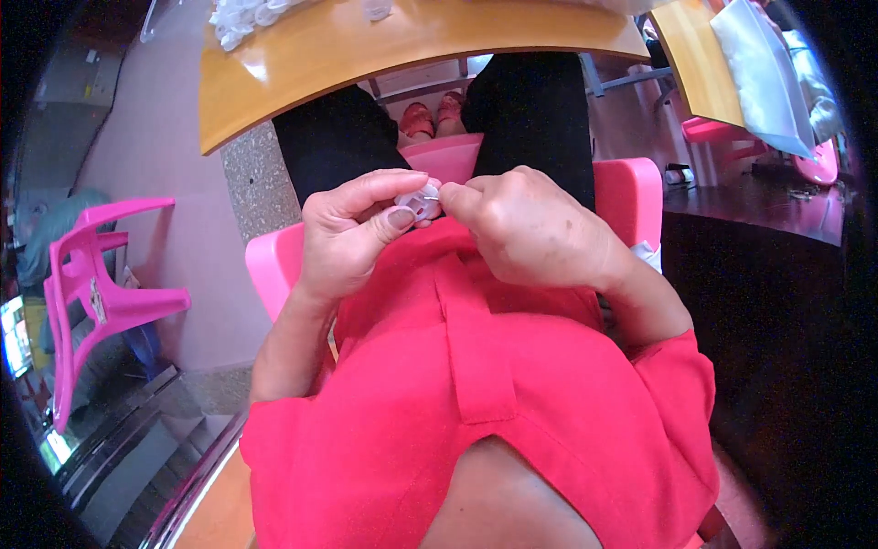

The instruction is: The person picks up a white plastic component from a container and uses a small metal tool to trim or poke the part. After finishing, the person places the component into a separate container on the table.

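Observation:
Above my lap, my left hand [346,229] pinches a small whitish, see-through plastic piece [421,202] between thumb and fingers. A small dark reddish spot shows on this piece, but its exact kind is too small to tell. Close against its right side, my right hand [540,229] is closed, thumb and forefinger pressed together. A thin light-coloured sliver shows between those fingertips and the piece. What the right fingers grip is mostly hidden behind them.
Ahead stands a wooden table [412,37] with a heap of white plastic pieces [242,18] and one small round piece [376,9]. A pink plastic stool [101,274] is at left. Far right, a large translucent bag [764,78] hangs over another table's edge [700,64].

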A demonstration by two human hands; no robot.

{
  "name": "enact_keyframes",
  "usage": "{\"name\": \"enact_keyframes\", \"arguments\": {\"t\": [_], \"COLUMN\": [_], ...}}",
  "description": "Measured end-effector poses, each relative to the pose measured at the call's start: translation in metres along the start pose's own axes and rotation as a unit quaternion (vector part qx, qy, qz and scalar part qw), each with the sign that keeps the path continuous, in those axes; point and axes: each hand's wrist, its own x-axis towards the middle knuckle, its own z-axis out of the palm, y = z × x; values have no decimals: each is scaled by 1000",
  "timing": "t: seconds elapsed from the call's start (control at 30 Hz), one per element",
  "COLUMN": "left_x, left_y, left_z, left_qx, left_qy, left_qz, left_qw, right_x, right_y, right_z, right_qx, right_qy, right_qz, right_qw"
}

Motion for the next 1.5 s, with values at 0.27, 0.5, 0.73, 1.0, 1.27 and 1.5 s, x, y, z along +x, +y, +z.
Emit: {"name": "enact_keyframes", "arguments": {"t": [0.27,0.5,0.73,1.0,1.27,1.5], "left_x": [11,8,7,6,7,6], "left_y": [-4,-4,-5,-6,-8,-6], "left_z": [1,-2,2,5,4,2], "left_qx": [-138,-118,-60,-3,-55,-85], "left_qy": [22,47,60,50,30,35], "left_qz": [-51,-46,-28,-13,-1,-10], "left_qw": [989,991,996,999,998,996], "right_x": [0,-2,0,3,2,2], "right_y": [-5,-9,-13,-4,0,-7], "right_z": [8,8,11,9,5,10], "right_qx": [24,-59,-86,5,38,-33], "right_qy": [41,57,63,18,11,53], "right_qz": [61,63,62,83,69,22], "right_qw": [997,995,992,996,997,998]}}
